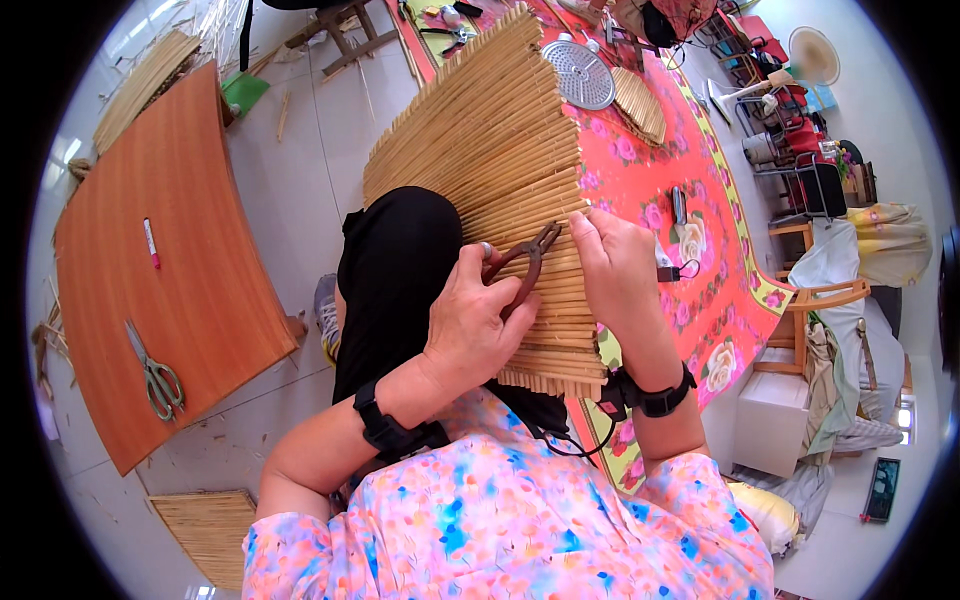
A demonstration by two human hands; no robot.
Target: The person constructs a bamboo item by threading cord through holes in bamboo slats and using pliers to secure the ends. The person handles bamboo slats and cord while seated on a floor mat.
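A mat of tan reed sticks rests upright across my black-clad knee and lap. My left hand, with a ring on one finger, is closed round the handles of rusty pliers, whose jaws lie against the sticks near the mat's right edge. My right hand pinches that edge just right of the jaws; what exactly sits between the fingertips is too small to tell.
A wooden board at left carries scissors and a marker. The floral-covered table holds a perforated metal disc, small reed mat and tools. Chairs stand at right; another mat lies lower left.
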